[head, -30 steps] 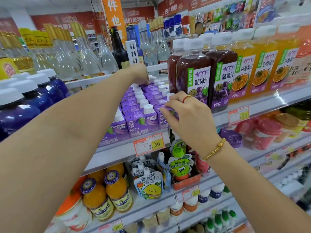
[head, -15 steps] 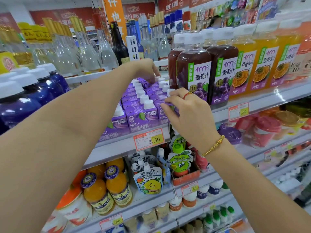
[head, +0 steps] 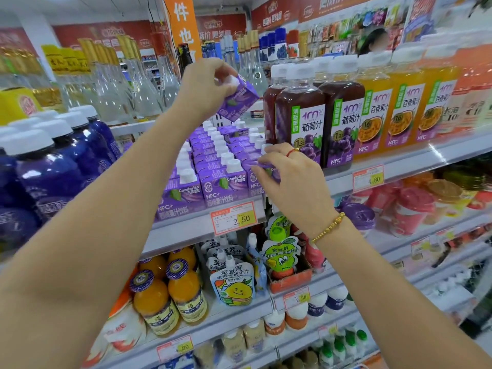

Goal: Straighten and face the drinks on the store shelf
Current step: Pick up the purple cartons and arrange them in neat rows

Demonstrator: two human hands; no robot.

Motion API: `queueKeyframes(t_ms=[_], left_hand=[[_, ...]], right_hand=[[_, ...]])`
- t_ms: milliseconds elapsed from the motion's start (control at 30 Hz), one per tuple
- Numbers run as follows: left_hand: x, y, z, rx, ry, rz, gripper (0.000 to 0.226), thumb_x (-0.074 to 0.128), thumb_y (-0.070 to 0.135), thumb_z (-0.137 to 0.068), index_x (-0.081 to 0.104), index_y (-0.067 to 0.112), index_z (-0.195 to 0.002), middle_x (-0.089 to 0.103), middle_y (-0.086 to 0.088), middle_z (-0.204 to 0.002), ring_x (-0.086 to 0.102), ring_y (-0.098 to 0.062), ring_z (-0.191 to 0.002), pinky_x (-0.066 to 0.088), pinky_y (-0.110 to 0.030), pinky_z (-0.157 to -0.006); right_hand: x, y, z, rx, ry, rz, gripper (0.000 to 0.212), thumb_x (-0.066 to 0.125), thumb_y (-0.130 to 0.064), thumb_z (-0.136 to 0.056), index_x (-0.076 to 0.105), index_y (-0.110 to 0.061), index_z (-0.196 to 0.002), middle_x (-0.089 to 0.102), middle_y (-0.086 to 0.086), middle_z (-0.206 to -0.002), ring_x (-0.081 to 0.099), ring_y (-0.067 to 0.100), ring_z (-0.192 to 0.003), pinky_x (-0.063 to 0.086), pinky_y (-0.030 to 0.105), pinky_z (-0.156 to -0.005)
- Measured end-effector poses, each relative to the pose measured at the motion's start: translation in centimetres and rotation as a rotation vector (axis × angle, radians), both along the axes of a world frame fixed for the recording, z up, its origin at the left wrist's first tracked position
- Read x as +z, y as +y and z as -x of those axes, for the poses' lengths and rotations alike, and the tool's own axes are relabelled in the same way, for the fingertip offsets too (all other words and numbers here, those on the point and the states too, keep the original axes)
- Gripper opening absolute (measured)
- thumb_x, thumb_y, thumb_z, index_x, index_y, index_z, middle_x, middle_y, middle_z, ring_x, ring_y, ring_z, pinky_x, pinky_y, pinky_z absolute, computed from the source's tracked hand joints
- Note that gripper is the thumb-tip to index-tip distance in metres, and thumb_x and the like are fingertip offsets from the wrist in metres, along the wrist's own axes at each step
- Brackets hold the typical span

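Rows of small purple juice cartons with white caps fill the middle of the upper shelf. My left hand grips one purple carton by its top and holds it tilted in the air above the back rows. My right hand pinches the top of the front-right carton at the shelf edge, beside the dark grape juice bottles.
Blue bottles stand left of the cartons; orange passion-fruit bottles stand to the right. Clear glass bottles line the shelf top behind. Lower shelves hold orange juice bottles and pouches. A person is far behind.
My left hand has lifted a purple carton out of the back rows and raised it above them. My right hand stays on the front-right carton.
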State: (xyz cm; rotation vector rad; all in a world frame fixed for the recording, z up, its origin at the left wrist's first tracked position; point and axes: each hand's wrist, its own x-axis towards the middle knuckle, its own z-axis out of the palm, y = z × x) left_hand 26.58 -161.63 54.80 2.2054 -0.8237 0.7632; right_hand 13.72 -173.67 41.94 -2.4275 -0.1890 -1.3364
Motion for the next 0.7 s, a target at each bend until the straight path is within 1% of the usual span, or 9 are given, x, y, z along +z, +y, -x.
queueKeyframes(t_ms=[67,167,267,333,433,500,567,633,700], left_hand=[[-0.7,1.2,3.1,-0.077,0.025,0.104,0.015,0.061,0.013,-0.087,0.068,0.016,-0.1,0.063,0.006,-0.085,0.06,-0.01,-0.078,0.053,-0.026,-0.081],[-2.5,3.1,8.4,-0.251,0.112,0.215,0.013,0.064,0.016,-0.085,0.064,0.028,-0.091,0.064,0.014,-0.079,0.065,-0.008,-0.073,0.055,-0.03,-0.078],[-4.4,4.3,13.1,-0.371,0.253,0.29,0.019,0.065,0.008,-0.086,0.064,0.026,-0.093,0.067,0.007,-0.085,0.067,-0.007,-0.074,0.057,-0.026,-0.076],[-5.9,4.7,15.3,-0.426,0.355,0.341,0.021,0.064,0.003,-0.086,0.064,0.021,-0.096,0.068,-0.001,-0.09,0.065,-0.006,-0.073,0.056,-0.022,-0.072],[-7.6,4.8,16.8,-0.497,0.459,0.376,0.016,0.067,0.013,-0.082,0.065,0.024,-0.094,0.069,-0.005,-0.096,0.066,-0.012,-0.076,0.057,-0.027,-0.07],[-8.5,4.4,17.1,-0.428,0.508,0.364,0.013,0.073,0.028,-0.079,0.064,0.025,-0.089,0.068,0.005,-0.084,0.063,-0.008,-0.068,0.054,-0.02,-0.066],[-9.5,3.8,17.2,-0.301,0.547,0.334,0.03,0.077,0.047,-0.068,0.062,0.027,-0.083,0.063,0.01,-0.07,0.057,-0.004,-0.057,0.049,-0.016,-0.058],[-10.5,3.2,16.8,-0.219,0.581,0.303,0.042,0.082,0.055,-0.055,0.058,0.028,-0.077,0.058,0.011,-0.067,0.054,-0.008,-0.057,0.048,-0.024,-0.058],[-11.0,2.9,16.5,-0.233,0.644,0.294,0.041,0.077,0.055,-0.052,0.058,0.028,-0.077,0.057,0.011,-0.068,0.054,-0.01,-0.06,0.047,-0.032,-0.063]], right_hand=[[0.4,0.1,0.8,0.064,0.014,-0.147,0.032,0.064,-0.033,-0.087,0.066,-0.009,-0.108,0.064,0.004,-0.11,0.063,0.019,-0.088,0.05,0.028,-0.078],[1.5,0.3,3.1,0.252,-0.008,-0.398,0.054,0.071,-0.034,-0.083,0.051,-0.014,-0.129,0.057,-0.001,-0.121,0.057,0.01,-0.107,0.048,0.025,-0.092],[2.5,0.1,5.9,0.388,0.039,-0.488,0.057,0.074,-0.029,-0.079,0.051,-0.019,-0.13,0.059,-0.005,-0.119,0.059,0.006,-0.105,0.051,0.021,-0.088],[2.6,-0.3,7.4,0.411,0.056,-0.463,0.049,0.075,-0.026,-0.078,0.057,-0.022,-0.123,0.061,-0.004,-0.113,0.061,0.008,-0.1,0.054,0.024,-0.083],[2.1,-0.8,8.7,0.42,0.11,-0.411,0.045,0.079,-0.022,-0.074,0.062,-0.022,-0.116,0.064,-0.007,-0.104,0.062,0.008,-0.097,0.054,0.026,-0.083],[1.7,-0.9,9.2,0.41,0.135,-0.363,0.044,0.081,-0.018,-0.072,0.063,-0.02,-0.112,0.066,-0.008,-0.101,0.063,0.008,-0.095,0.054,0.026,-0.083],[1.3,-1.0,9.3,0.391,0.112,-0.219,0.04,0.08,-0.013,-0.072,0.064,-0.014,-0.109,0.065,-0.002,-0.101,0.062,0.009,-0.095,0.054,0.026,-0.083],[0.9,-1.1,9.3,0.362,0.106,-0.088,0.037,0.079,-0.011,-0.073,0.065,-0.011,-0.107,0.063,-0.001,-0.102,0.063,0.013,-0.094,0.055,0.029,-0.082],[0.6,-1.4,9.4,0.361,0.13,-0.067,0.036,0.078,-0.006,-0.073,0.065,-0.012,-0.106,0.063,-0.002,-0.102,0.062,0.012,-0.093,0.055,0.028,-0.081]])
